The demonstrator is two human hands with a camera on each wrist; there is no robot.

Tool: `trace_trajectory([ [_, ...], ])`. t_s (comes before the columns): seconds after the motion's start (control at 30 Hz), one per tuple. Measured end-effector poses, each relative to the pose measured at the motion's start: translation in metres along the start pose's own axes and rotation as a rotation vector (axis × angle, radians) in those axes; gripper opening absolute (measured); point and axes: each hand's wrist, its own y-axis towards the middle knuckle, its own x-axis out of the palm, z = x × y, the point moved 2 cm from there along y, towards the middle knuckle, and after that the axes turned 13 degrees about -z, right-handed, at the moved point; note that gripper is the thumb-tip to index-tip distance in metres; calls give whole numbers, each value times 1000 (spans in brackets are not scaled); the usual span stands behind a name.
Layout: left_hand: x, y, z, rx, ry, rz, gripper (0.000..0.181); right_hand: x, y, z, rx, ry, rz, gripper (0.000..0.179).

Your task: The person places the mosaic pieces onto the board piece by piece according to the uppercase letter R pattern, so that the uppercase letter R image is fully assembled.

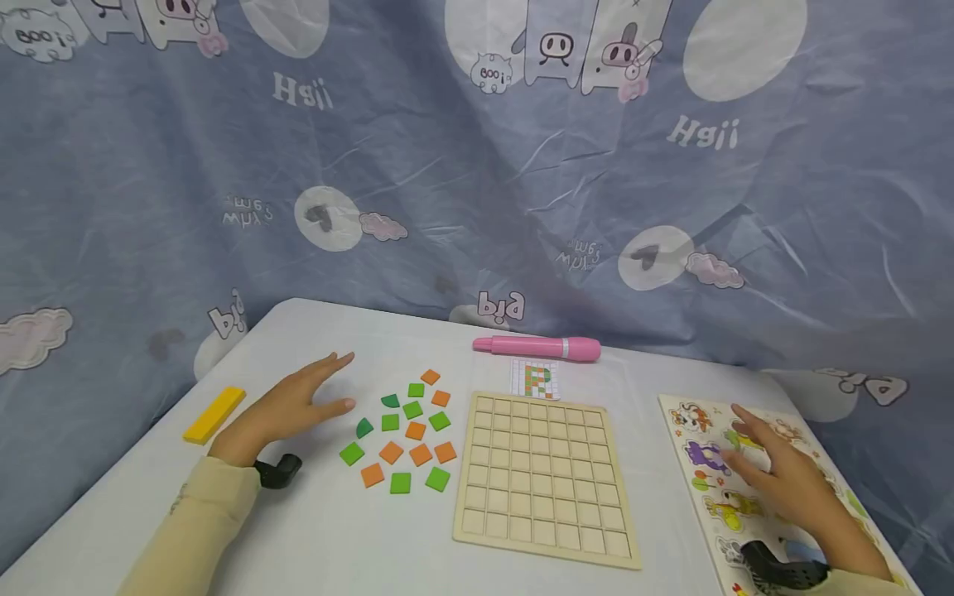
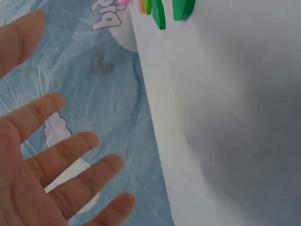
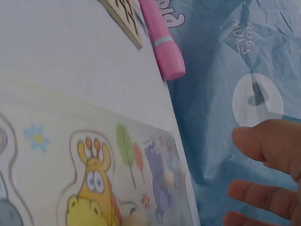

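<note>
By the right edge of the worktop (image 1: pixel 320 538), the right hand (image 1: pixel 793 480) is hovering over an animal puzzle board (image 1: pixel 760 530), fingers wide, holding nothing. Mid-worktop, a grid board (image 1: pixel 544 480) is lying beside loose green and orange tiles (image 1: pixel 400 483); toward the left edge, the left hand (image 1: pixel 294 407) is hanging equally wide and empty. A pattern card (image 1: pixel 535 379) is lying beyond. Tile-laying seems to be pending, calling for a pinch.

Forward-down head view, 2 wrist close-ups

Animal puzzle (image 1: pixel 768 530) right of grid board (image 1: pixel 547 480): partly behind right hand (image 1: pixel 793 476), near end cropped. Card (image 1: pixel 535 378) behind grid board: details too tiny tbh.
</note>
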Motion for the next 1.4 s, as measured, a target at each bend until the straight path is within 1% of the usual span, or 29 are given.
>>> trace_trajectory([
  [0.13,0,-6,-9,55,-123,-28,69,8,0,-17,-84,66,-26,79],
  [0.27,0,-12,-20,98,-204,-47,61,14,2,-32,-182,143,-39,72],
  [0.33,0,-12,-25,124,-227,-61,59,17,5,-39,-217,196,-50,69],
  [0.43,0,-11,-31,160,-265,-86,55,23,11,-48,-258,271,-76,64],
  [0.57,0,-4,-33,195,-306,-130,52,30,21,-63,-316,292,-91,59],
  [0.63,0,2,-33,210,-304,-154,51,33,25,-70,-336,306,-105,58],
  [0.73,1,14,-31,216,-294,-188,50,37,32,-79,-338,331,-143,58],
  [0.9,-1,37,-20,211,-296,-245,50,43,41,-91,-321,393,-220,59],
  [0.97,0,49,-16,200,-299,-263,50,45,45,-93,-310,420,-239,60],
  [1.07,1,64,-11,182,-292,-285,50,50,50,-94,-297,454,-248,58],
  [1.23,1,87,-5,141,-280,-326,50,55,55,-97,-272,498,-229,55],
  [1.4,1,110,1,142,-257,-339,48,59,59,-98,-219,496,-215,55],
])
